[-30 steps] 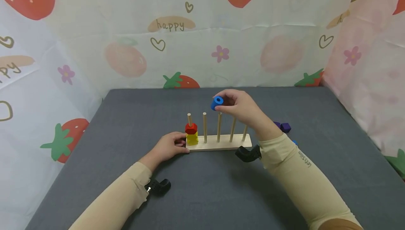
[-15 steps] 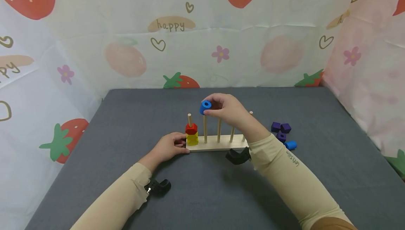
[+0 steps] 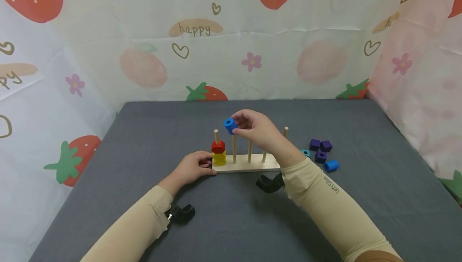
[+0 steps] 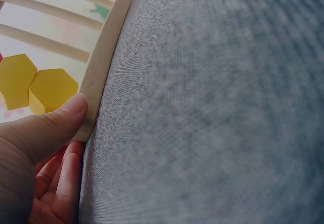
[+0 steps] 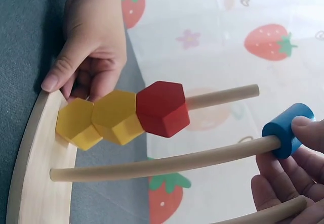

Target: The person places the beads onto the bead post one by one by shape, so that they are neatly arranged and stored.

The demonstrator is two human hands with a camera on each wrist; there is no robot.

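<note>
A wooden peg stand with a row of upright pegs stands on the dark table. Its left peg carries two yellow hexagonal beads with a red hexagonal bead above them. My left hand grips the left end of the base, thumb on its near edge and fingers bent beside the end. My right hand pinches a blue cylinder bead between thumb and fingers. This bead is tilted at the tip of the second peg, its hole side meeting the tip in the right wrist view.
Right of the stand lie three purple cube beads, another blue cylinder bead on its side and a light blue bead partly behind the right wrist. A strawberry-print cloth hangs behind the table.
My right hand has carried the blue cylinder bead left and down, from above the middle pegs to the second peg's tip, tilting it. My left hand has stayed on the base.
</note>
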